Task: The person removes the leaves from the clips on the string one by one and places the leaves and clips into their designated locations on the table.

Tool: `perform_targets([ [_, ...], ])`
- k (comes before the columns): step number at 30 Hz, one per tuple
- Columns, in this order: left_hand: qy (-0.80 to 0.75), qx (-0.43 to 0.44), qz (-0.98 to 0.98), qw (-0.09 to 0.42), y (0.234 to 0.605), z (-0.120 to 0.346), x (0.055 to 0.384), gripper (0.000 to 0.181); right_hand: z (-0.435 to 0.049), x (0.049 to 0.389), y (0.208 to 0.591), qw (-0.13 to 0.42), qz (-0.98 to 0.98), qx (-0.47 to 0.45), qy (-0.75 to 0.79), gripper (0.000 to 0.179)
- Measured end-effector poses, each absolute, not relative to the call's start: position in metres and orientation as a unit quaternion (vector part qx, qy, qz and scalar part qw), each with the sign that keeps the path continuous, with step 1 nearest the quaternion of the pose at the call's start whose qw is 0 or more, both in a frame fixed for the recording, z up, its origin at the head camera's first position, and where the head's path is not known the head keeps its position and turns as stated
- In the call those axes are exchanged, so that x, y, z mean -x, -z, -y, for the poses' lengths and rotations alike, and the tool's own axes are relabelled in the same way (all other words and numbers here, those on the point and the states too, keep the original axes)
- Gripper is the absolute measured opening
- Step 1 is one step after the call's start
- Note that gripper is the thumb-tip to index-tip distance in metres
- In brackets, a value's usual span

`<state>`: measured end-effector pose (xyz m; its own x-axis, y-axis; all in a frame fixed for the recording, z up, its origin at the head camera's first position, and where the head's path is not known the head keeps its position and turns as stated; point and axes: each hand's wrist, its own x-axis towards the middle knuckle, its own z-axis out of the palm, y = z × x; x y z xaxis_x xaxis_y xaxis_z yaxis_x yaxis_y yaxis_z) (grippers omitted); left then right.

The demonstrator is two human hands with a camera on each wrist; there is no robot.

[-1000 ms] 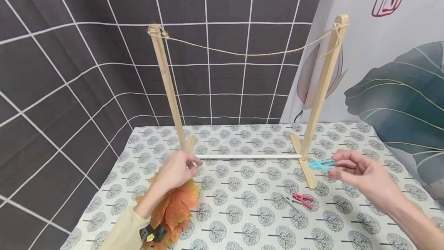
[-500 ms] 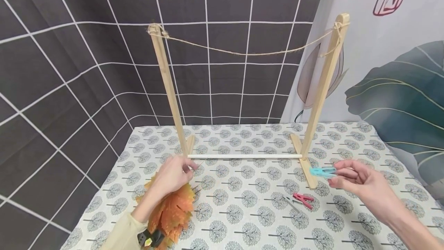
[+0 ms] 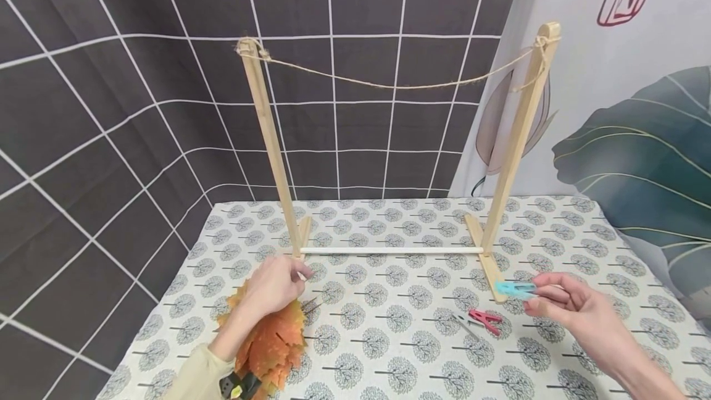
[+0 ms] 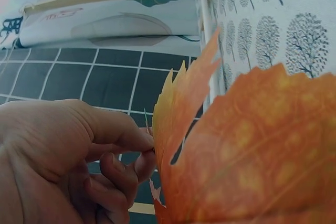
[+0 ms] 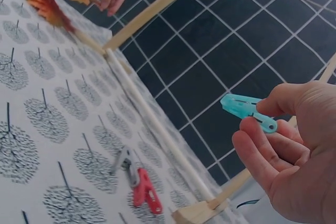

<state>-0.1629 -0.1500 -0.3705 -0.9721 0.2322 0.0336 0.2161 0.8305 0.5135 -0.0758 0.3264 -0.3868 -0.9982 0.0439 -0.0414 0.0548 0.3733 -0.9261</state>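
Note:
My left hand (image 3: 272,289) pinches an orange-yellow artificial maple leaf (image 4: 252,156) by its thin stem between thumb and forefinger. Below it on the table lie more orange maple leaves (image 3: 272,350), partly hidden by that hand and wrist. On the other side, my right hand (image 3: 583,316) holds a turquoise clothespin (image 5: 244,107) by its handle end between thumb and fingers, with its tip pointing left. In the head view this clothespin overlaps the front end of the stand's right foot. A red clothespin (image 3: 486,321) and a grey clothespin (image 3: 468,325) lie together on the tablecloth.
A wooden stand spans the table, with a left post (image 3: 270,141), a right post (image 3: 516,141) and a white crossbar (image 3: 389,250) low between them. A sagging twine (image 3: 383,86) joins the post tops. The tablecloth (image 3: 344,375) has a tree print.
My left hand has moved down and slightly left, closer over the leaves, with the leaf stem in its fingers. The right hand has lowered with the turquoise clothespin.

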Motion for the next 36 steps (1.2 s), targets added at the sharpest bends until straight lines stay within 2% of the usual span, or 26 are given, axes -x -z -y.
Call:
perform_targets([
  [11,-0.276,-0.118,-0.954,0.025,0.388,0.153,0.161,0.027,-0.321,0.066,0.412,0.023,-0.766,-0.027,0.641,0.025],
  [22,-0.280,-0.117,-0.953,0.011,0.399,0.154,0.162,0.029,-0.311,0.059,0.423,0.027,-0.768,-0.091,0.634,0.027],
  [31,-0.269,-0.116,-0.956,0.003,0.405,0.153,0.159,0.025,-0.304,0.055,0.429,0.006,-0.789,-0.099,0.607,0.033],
  [36,-0.266,-0.109,-0.958,0.009,0.411,0.152,0.159,0.025,-0.302,0.053,0.433,0.029,-0.798,-0.136,0.586,0.032],
])
